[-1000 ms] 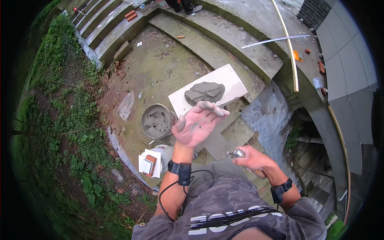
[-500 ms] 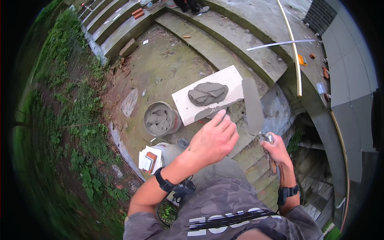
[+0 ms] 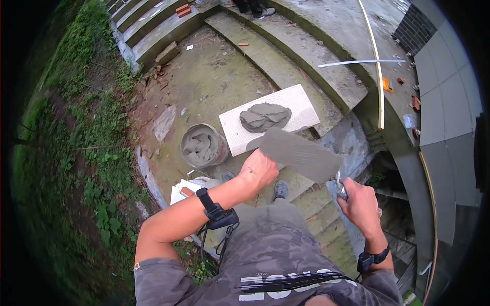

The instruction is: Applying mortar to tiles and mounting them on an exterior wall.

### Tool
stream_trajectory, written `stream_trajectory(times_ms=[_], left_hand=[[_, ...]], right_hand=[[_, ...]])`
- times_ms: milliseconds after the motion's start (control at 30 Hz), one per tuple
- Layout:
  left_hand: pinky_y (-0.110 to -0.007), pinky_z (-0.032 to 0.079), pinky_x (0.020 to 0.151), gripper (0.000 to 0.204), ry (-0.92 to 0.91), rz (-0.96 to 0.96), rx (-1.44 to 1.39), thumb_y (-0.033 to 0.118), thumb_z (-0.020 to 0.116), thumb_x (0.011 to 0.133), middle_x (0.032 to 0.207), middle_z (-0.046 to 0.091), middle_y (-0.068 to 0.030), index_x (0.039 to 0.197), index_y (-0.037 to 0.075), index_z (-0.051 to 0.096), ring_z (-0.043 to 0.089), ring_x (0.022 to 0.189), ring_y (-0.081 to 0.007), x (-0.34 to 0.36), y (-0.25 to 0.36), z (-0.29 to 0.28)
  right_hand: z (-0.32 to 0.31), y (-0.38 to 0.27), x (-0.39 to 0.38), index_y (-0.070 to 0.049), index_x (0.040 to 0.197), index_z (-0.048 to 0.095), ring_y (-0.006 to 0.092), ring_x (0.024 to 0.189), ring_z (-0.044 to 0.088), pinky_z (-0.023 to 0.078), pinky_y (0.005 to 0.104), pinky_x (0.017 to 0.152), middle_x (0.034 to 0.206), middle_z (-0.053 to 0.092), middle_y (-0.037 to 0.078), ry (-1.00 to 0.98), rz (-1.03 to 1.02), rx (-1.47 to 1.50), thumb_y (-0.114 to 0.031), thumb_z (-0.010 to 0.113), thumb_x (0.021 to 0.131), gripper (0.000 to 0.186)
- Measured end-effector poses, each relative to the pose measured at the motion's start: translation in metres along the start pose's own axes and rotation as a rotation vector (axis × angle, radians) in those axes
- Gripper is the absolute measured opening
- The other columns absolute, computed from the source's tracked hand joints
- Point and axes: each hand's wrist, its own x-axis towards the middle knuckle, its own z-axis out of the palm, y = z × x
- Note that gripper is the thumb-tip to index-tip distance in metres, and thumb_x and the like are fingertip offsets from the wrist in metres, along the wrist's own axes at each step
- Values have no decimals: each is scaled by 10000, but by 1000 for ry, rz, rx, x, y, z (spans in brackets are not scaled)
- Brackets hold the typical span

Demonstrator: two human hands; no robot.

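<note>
My right hand [image 3: 359, 203] is closed round the handle of a trowel. Its long flat blade [image 3: 301, 154], coated with a thin grey film, points left across the near edge of a white textured tile [image 3: 230, 125]. A heap of wet grey mortar [image 3: 265, 117] sits on the middle of that tile. My left hand [image 3: 259, 172] is at the blade's far end, next to the tile's near corner; its fingertips are hidden, so its hold cannot be made out. A bucket [image 3: 222, 151] of grey mortar stands left of the tile.
Concrete steps [image 3: 245, 48] rise at the far side, where another person's shoe [image 3: 265, 12] shows. A long wooden strip [image 3: 378, 76] and a pale straightedge [image 3: 352, 63] cross at the right. Low plants [image 3: 104, 209] grow at the left. A dark drop [image 3: 393, 173] opens at the right.
The trowel blade has swung from pointing away to pointing left, over the tile's near edge. My left hand has moved left and nearer to me, to the blade's end.
</note>
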Motion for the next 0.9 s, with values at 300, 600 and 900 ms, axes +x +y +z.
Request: stream_trajectory(times_ms=[300, 600, 900], left_hand=[[-430, 508, 864, 247, 19, -69, -108, 148, 630, 799, 1091, 682, -142, 999, 46, 735, 637, 1058, -311, 3, -5, 21], [-443, 495, 874, 286, 204, -152, -58, 161, 563, 856, 1117, 654, -180, 1065, 15, 694, 617, 1062, -326, 13, -2, 42], [-413, 490, 876, 238, 255, -63, 153, 141, 575, 836, 1039, 678, -115, 991, 23, 712, 622, 1034, -315, 10, -9, 57]], right_hand=[[-2, -25, -4, -67, 823, 490, 280, 666, 605, 467, 412, 538, 713, 529, 102, 62, -221, -199, -64, 661, 707, 207], [2, -24, 19, -63, 821, 491, 282, 672, 610, 472, 411, 554, 715, 529, 103, 110, -206, -238, -54, 649, 718, 189], [11, -30, 11, -64, 806, 488, 265, 646, 592, 466, 407, 544, 705, 515, 94, 57, -287, -215, -57, 638, 721, 172]])
